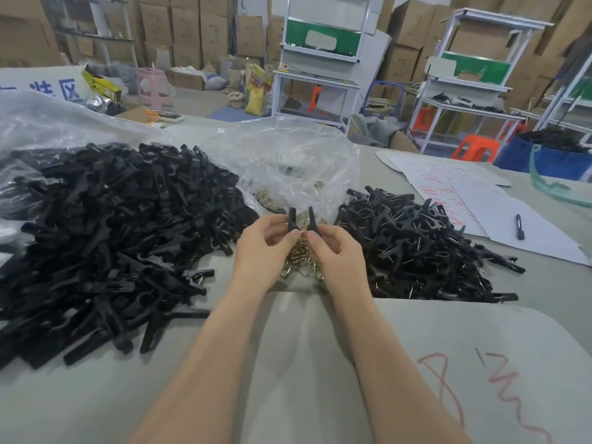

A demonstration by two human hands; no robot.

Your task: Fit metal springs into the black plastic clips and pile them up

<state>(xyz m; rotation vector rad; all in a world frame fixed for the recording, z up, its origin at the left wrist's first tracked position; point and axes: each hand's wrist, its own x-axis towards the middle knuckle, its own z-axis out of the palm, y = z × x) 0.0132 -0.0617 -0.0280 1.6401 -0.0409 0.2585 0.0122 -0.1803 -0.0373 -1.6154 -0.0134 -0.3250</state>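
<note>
1. A matte grey table (288, 363) carries a broad left heap (105, 232) of slim black plastic clips.
2. A smaller right pile (426, 248) of clips shows wire ends.
3. A crinkled clear bag (298, 155) holds brassy springs (267, 197).
4. The left hand (266, 248) pinches one clip half (292, 219) upright. The right hand (336, 251) pinches a second clip half (312, 217) beside it, above loose springs (301, 256).

Soft, even indoor light keeps the scene moderately bright, with only faint, diffuse shadows beneath the forearms on the grey table (288, 363). The clear plastic bag (298, 155) throws white glare. The heap of black clips (112, 225) sinks into dark, low detail. Wide-angle distortion curves the table edge and tilts the shelving (474, 75); the far cardboard boxes (192, 24) look soft.
</note>
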